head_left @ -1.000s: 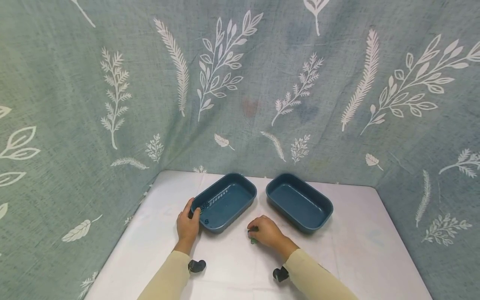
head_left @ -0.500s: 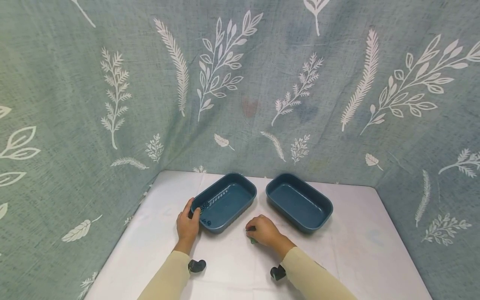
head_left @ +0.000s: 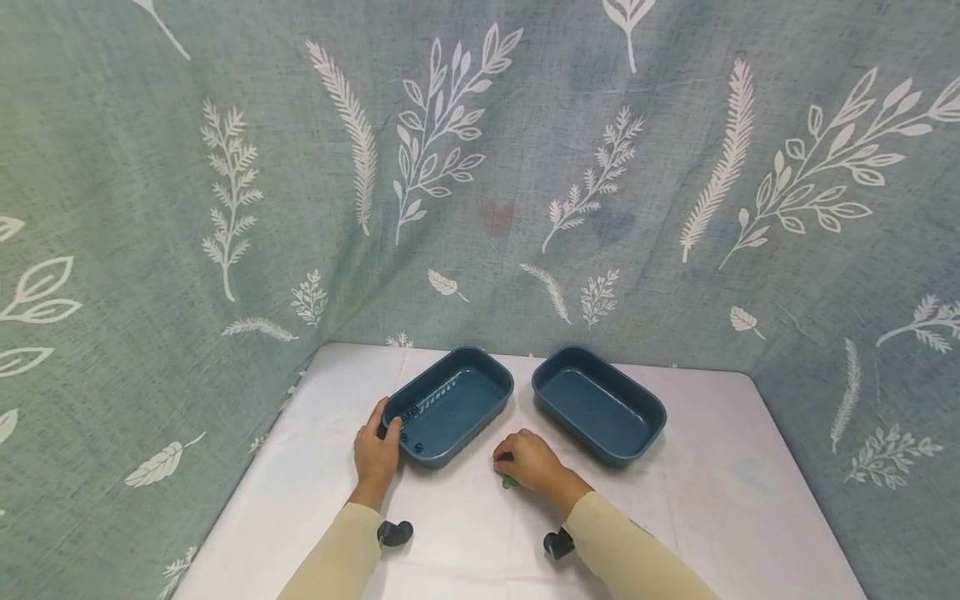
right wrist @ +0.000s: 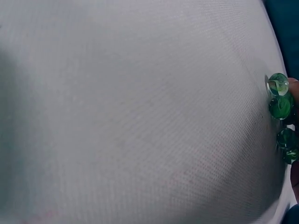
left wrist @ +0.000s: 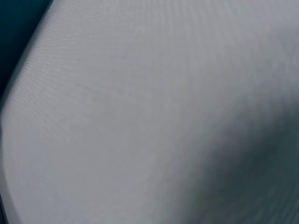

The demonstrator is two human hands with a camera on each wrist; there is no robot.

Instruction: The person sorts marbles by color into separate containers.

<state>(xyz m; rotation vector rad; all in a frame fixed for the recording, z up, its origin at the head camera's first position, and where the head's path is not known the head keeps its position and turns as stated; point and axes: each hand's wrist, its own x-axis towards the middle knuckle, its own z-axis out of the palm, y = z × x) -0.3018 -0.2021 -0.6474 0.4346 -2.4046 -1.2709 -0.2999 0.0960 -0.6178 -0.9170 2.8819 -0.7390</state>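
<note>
My left hand [head_left: 377, 454] grips the near left end of a dark blue rectangular tray [head_left: 468, 408], its thumb over the rim and the fingers along the outside. Several small dark marbles [head_left: 409, 412] lie in that tray by the thumb. To the right of this tray, low over the white cloth, my right hand [head_left: 531, 461] curls its fingers around several green glass marbles [right wrist: 280, 107]. In the head view a bit of green shows below the fingertips; the rest is hidden by the hand. The left wrist view has only cloth and a tray edge.
A second dark blue tray [head_left: 596, 408] stands at the right, angled the other way, with nothing seen inside. White cloth [head_left: 457, 525] covers the table. Leaf-patterned green fabric [head_left: 495, 167] hangs behind and on both sides.
My right hand has shifted slightly left, still around the green marbles. Marbles near the front left corner of the left tray have moved a little. The left hand stays in place.
</note>
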